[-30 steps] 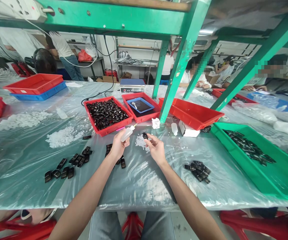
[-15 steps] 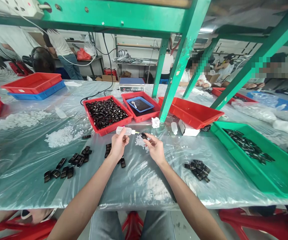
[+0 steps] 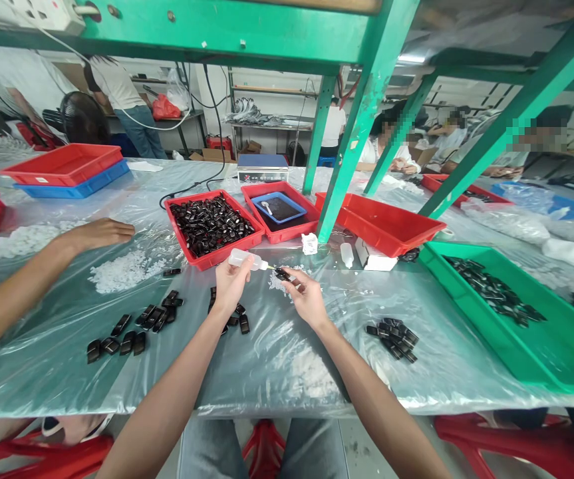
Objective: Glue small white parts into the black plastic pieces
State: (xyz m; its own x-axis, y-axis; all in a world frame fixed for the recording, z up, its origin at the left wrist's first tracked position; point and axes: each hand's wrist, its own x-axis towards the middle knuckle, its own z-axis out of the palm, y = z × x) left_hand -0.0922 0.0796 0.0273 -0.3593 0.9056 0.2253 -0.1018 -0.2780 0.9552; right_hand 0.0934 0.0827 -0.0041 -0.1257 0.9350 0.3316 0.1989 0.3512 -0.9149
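Observation:
My left hand point(image 3: 233, 283) is closed around a clear squeeze bottle point(image 3: 239, 259), tilted with its thin needle tip pointing right. That tip meets, or nearly meets, a small black plastic part point(image 3: 281, 273). The black part is pinched between the fingers of my right hand point(image 3: 307, 296). Beneath the two hands lies a scatter of small white pieces point(image 3: 277, 283). More black parts point(image 3: 244, 324) rest beside my left wrist, partly hidden by it. A separate pile of black parts point(image 3: 394, 338) lies right of my right forearm.
A red tray point(image 3: 261, 243) full of black parts stands ahead. A green tray point(image 3: 556, 372) is on the right. Green frame posts point(image 3: 346, 153) rise from the table. Another person's arm point(image 3: 62, 249) reaches in from the left over white pieces point(image 3: 127, 269).
The squeeze bottle has tilted and its tip has come to the black part. My left hand has shifted slightly left. Another person's arm has entered from the left.

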